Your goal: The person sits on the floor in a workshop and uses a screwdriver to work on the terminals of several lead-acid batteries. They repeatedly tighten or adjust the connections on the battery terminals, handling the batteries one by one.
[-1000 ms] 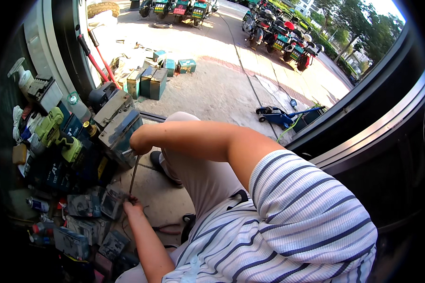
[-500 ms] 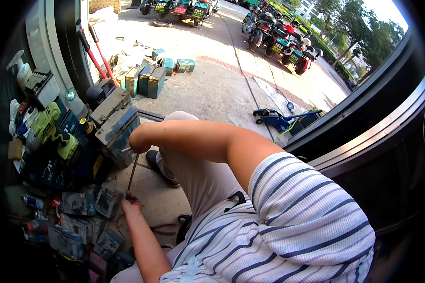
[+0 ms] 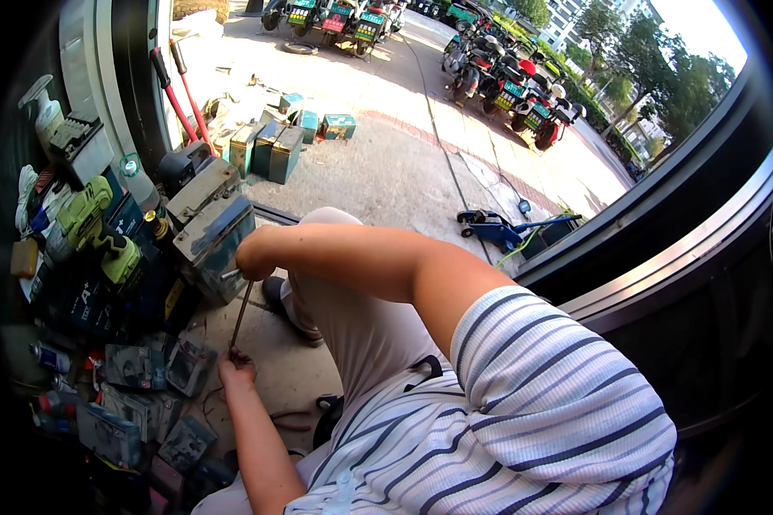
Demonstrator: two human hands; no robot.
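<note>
My right hand [image 3: 251, 256] is closed around the upper end of a long thin metal rod [image 3: 242, 311], close to the front corner of a worn dark battery-like box [image 3: 223, 236]. A short silver bar [image 3: 230, 275] sticks out sideways from that fist; whether it joins the rod is hidden. Lower down, my left hand [image 3: 238, 369] pinches the rod's other end between its fingers. The rod slants between both hands above the floor. On the floor beside my left forearm lie red-handled pliers [image 3: 290, 421].
Clear-topped boxes [image 3: 129, 367] are heaped at the lower left. Behind them sit a green power tool [image 3: 84, 213] and a spray bottle [image 3: 137, 182]. Red-handled bolt cutters [image 3: 180, 99] lean by the doorway. Old batteries [image 3: 283, 154] and a blue floor jack [image 3: 494, 227] stand outside.
My hands keep their hold on the rod with hardly any shift. The view has moved slightly; the rest looks the same.
</note>
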